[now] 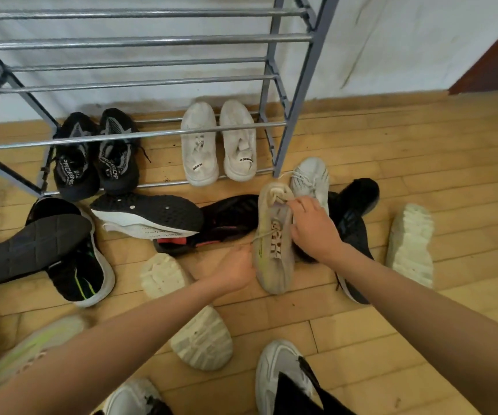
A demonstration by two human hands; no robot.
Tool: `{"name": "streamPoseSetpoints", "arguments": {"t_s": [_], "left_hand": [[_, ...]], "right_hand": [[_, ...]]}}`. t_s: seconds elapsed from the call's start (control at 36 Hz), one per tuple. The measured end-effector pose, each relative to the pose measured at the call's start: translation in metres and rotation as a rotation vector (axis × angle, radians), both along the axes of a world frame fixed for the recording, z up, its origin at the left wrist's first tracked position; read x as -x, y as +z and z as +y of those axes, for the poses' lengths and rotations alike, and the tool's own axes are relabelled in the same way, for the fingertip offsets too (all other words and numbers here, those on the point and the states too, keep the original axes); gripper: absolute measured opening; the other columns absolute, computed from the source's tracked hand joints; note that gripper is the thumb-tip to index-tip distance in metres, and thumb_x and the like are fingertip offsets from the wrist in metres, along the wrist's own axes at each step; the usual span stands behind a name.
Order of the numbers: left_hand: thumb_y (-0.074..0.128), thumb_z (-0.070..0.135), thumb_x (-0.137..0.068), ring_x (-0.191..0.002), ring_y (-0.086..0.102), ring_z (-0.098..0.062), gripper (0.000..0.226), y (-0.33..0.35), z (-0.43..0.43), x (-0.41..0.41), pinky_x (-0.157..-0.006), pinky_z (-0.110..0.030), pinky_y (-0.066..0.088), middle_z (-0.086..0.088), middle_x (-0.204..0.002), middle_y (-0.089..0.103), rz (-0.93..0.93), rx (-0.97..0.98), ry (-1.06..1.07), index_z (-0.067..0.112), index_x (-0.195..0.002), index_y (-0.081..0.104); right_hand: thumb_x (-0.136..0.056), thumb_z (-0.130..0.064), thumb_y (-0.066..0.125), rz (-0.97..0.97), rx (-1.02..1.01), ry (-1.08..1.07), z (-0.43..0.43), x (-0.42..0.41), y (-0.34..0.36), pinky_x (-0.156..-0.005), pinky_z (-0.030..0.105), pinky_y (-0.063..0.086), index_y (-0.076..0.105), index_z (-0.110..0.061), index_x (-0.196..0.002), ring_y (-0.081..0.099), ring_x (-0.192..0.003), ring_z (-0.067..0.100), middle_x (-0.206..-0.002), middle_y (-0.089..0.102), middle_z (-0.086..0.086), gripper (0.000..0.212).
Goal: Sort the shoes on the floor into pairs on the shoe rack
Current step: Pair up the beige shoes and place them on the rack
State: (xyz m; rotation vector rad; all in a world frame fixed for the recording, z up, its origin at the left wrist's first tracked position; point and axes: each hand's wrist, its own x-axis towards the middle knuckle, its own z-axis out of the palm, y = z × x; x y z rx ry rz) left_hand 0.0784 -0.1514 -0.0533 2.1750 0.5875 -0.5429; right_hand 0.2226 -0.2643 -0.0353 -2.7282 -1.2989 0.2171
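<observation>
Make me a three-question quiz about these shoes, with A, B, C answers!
1. Where is the white pair? A on the shoe rack's bottom shelf B on its top shelf C in a box
2. How many pairs sit on the rack? A one B two C four
3. The beige sneaker is: A lying untouched B held by both hands C on the rack
Answers: 1 A, beside the black pair on the lowest bars. 2 B, one black, one white. 3 B, left hand and right hand grip it.
</observation>
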Motion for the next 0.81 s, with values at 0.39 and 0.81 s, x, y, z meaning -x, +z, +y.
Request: {"name": "streamPoseSetpoints", "arguments": {"t_s": [0.39,0.81], "left_hand": [[0.076,0.019,-0.074,-0.117,0.054,-0.026,0.067,-0.037,-0.019,-0.034,-0.096,-0.038,0.050,-0.011,-0.129,0.054,0.071,0.212,0.545,0.004,-0.131,0.042],[0.055,0.001,-0.086,-0.114,0.056,-0.021,0.056,-0.010,0.028,-0.006,-0.088,-0.032,0.050,-0.004,-0.128,0.057,-0.019,0.170,0.472,0.019,-0.138,0.044]], "right_hand": [[-0.092,-0.010,0.041,0.058,0.180,0.072,0.034,-0.029,-0.006,-0.119,0.041,0.006,0.020,-0.011,-0.148,0.006,-0.148,0.031,-0.157,0.017,0.017,0.060],[-0.091,-0.001,0.041,0.018,0.144,0.241,0.021,-0.028,-0.001,-0.119,0.046,0.001,0.017,-0.024,-0.151,-0.005,-0.148,0.025,-0.160,0.004,0.008,0.068]]}}
